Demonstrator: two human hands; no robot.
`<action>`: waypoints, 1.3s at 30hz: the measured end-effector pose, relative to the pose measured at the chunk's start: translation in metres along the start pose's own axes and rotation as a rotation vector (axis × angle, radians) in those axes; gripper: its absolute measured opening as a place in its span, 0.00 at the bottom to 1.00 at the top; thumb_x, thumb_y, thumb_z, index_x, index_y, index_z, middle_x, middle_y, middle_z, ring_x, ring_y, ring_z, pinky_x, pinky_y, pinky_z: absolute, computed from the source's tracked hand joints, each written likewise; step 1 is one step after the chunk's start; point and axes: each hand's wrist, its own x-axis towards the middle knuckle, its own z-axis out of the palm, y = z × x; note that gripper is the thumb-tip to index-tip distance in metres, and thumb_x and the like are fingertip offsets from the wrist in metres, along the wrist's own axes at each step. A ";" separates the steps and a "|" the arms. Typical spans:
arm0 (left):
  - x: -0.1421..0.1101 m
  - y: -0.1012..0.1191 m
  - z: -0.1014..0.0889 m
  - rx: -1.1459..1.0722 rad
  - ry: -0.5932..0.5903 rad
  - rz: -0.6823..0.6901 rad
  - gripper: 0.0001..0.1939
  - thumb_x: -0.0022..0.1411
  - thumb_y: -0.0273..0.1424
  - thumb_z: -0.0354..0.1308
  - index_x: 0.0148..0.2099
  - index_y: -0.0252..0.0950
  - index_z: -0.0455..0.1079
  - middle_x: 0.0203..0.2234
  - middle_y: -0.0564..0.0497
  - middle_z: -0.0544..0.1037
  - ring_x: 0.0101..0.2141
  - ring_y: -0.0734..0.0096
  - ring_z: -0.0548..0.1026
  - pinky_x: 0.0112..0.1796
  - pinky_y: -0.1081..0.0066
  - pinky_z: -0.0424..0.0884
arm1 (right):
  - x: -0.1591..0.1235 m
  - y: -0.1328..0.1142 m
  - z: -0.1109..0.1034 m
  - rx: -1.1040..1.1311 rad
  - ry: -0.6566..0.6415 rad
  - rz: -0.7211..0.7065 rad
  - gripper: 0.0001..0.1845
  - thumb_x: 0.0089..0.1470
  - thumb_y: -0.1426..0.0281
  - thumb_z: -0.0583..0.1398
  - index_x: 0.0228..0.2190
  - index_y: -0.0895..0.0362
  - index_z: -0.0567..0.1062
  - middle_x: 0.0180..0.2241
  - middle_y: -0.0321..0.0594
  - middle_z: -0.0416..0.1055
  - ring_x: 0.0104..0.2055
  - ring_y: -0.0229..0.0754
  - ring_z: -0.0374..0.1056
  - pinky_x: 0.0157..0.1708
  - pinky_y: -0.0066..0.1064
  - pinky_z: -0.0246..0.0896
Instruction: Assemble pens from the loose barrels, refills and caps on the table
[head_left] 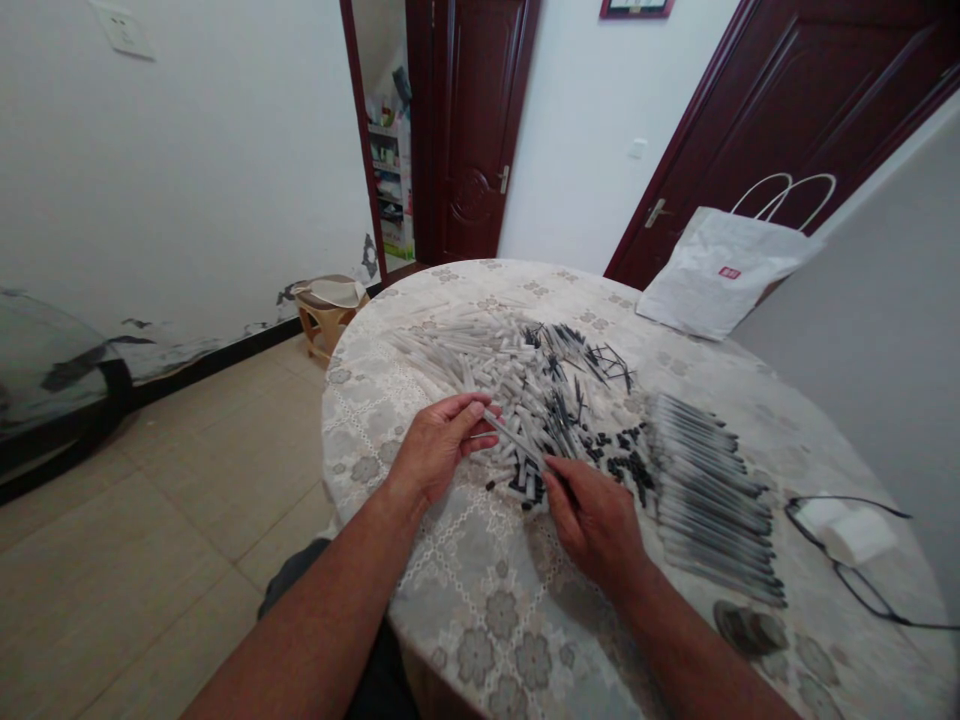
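Note:
A thin translucent pen barrel point(514, 436) slants between my two hands over the table. Its far end is pinched by the thumb and fingers of my left hand point(441, 440). My right hand point(596, 510) is closed around the near end, where its fingers hide the tip. Beyond the hands spreads a heap of loose whitish pen barrels point(465, 350), with thin dark pen parts point(566, 350) at its right. Small black caps or plugs point(626, 465) lie just past my right hand. Right of them, pens with dark ends point(712, 500) are laid side by side in a row.
A patterned cloth covers the round table point(495, 625). Eyeglasses point(862, 590) and a white wad of tissue point(859, 533) lie at the right, near a small dark round object point(750, 628). A white paper bag point(724, 270) stands at the back right. A stool point(326, 310) is beyond the left edge.

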 end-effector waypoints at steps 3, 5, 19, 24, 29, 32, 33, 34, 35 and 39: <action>0.002 -0.002 -0.001 0.023 -0.016 -0.002 0.14 0.60 0.35 0.67 0.46 0.32 0.77 0.41 0.40 0.83 0.39 0.63 0.82 0.39 0.67 0.80 | 0.000 -0.006 -0.004 0.121 -0.045 0.186 0.11 0.65 0.66 0.57 0.43 0.56 0.78 0.35 0.42 0.80 0.35 0.42 0.76 0.38 0.30 0.68; 0.002 -0.003 -0.001 0.037 -0.023 -0.007 0.14 0.60 0.35 0.67 0.45 0.32 0.77 0.41 0.40 0.83 0.39 0.63 0.82 0.39 0.67 0.80 | 0.001 -0.007 -0.005 0.268 -0.100 0.372 0.12 0.64 0.62 0.58 0.40 0.55 0.79 0.29 0.39 0.77 0.29 0.40 0.72 0.30 0.28 0.65; -0.002 -0.002 0.012 0.168 -0.048 0.019 0.17 0.59 0.37 0.67 0.48 0.34 0.76 0.40 0.43 0.83 0.40 0.61 0.82 0.40 0.64 0.81 | 0.015 -0.013 -0.011 0.473 -0.171 0.515 0.09 0.62 0.65 0.59 0.34 0.55 0.76 0.28 0.34 0.74 0.30 0.36 0.68 0.32 0.27 0.61; -0.005 0.003 0.012 0.434 -0.211 0.034 0.17 0.57 0.41 0.69 0.45 0.36 0.79 0.42 0.44 0.83 0.37 0.60 0.83 0.41 0.61 0.82 | 0.021 -0.013 -0.039 0.027 -0.286 0.183 0.06 0.63 0.71 0.61 0.38 0.57 0.78 0.36 0.41 0.75 0.42 0.41 0.69 0.45 0.32 0.61; -0.005 0.002 0.010 0.563 -0.232 0.019 0.20 0.55 0.44 0.69 0.45 0.37 0.80 0.39 0.43 0.84 0.35 0.58 0.83 0.37 0.62 0.82 | 0.006 0.002 -0.088 -0.127 -0.345 0.152 0.07 0.65 0.70 0.59 0.40 0.57 0.79 0.36 0.41 0.74 0.42 0.42 0.68 0.45 0.33 0.61; -0.004 0.000 0.011 0.583 -0.216 0.034 0.19 0.56 0.44 0.69 0.44 0.36 0.79 0.38 0.43 0.84 0.35 0.58 0.83 0.37 0.62 0.82 | -0.016 0.031 -0.125 -0.203 -0.307 0.216 0.08 0.65 0.69 0.59 0.41 0.56 0.79 0.38 0.41 0.75 0.43 0.42 0.68 0.47 0.34 0.61; -0.003 -0.001 0.012 0.593 -0.212 0.035 0.19 0.56 0.44 0.68 0.44 0.36 0.79 0.38 0.43 0.84 0.35 0.58 0.83 0.37 0.62 0.81 | -0.024 0.044 -0.137 -0.259 -0.301 0.249 0.08 0.65 0.69 0.60 0.41 0.56 0.79 0.38 0.42 0.75 0.43 0.43 0.69 0.47 0.34 0.61; -0.002 -0.001 0.013 0.607 -0.204 0.038 0.19 0.57 0.44 0.68 0.44 0.36 0.79 0.38 0.43 0.84 0.35 0.58 0.83 0.38 0.61 0.81 | -0.032 0.057 -0.147 -0.328 -0.294 0.284 0.08 0.64 0.69 0.60 0.41 0.56 0.80 0.38 0.42 0.75 0.43 0.44 0.69 0.47 0.35 0.61; -0.002 -0.002 0.014 0.623 -0.194 0.040 0.19 0.57 0.44 0.68 0.44 0.36 0.79 0.38 0.43 0.84 0.35 0.58 0.83 0.38 0.61 0.81 | -0.039 0.070 -0.156 -0.400 -0.291 0.322 0.08 0.63 0.69 0.60 0.40 0.57 0.80 0.38 0.43 0.75 0.44 0.45 0.69 0.48 0.36 0.61; 0.001 -0.003 0.016 0.700 -0.149 0.074 0.19 0.57 0.44 0.66 0.44 0.36 0.78 0.37 0.45 0.84 0.36 0.58 0.83 0.38 0.63 0.81 | -0.061 0.112 -0.173 -0.577 -0.366 0.448 0.09 0.61 0.72 0.61 0.40 0.58 0.82 0.37 0.45 0.75 0.43 0.46 0.69 0.47 0.34 0.60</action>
